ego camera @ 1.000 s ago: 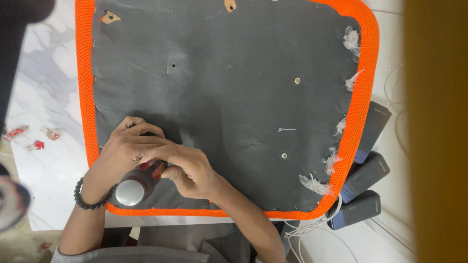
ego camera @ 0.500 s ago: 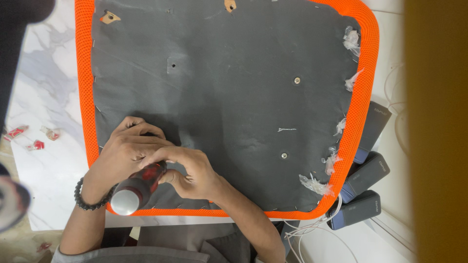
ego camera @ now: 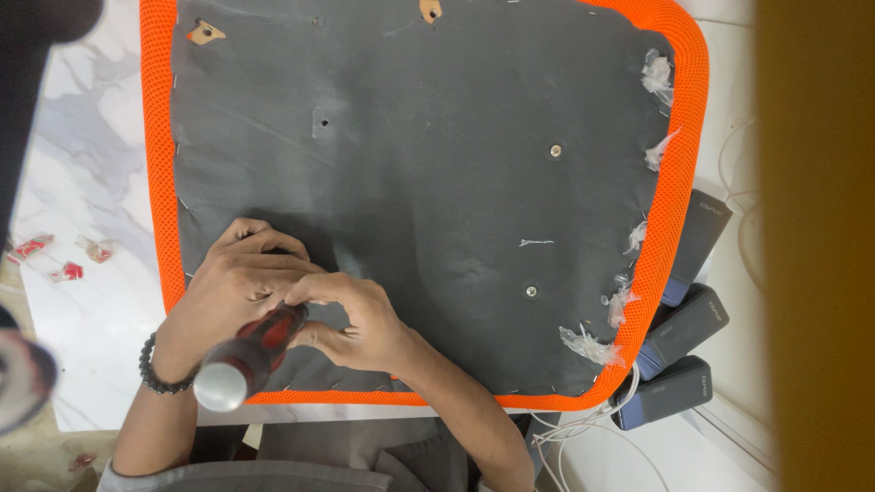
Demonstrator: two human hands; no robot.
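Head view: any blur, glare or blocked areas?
Head view: seat panel sharp and evenly lit, no harsh shadows; screwdriver butt cap near the lens soft with a mild highlight; blurred dark shape top left and blurred tan band block the right edge; both hands in focus.

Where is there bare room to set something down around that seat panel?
The middle of the grey panel is bare between its screw holes. The marble top left of the orange edging is free above the red scraps. It is crowded where both hands grip the screwdriver, and by the dark boxes at right.
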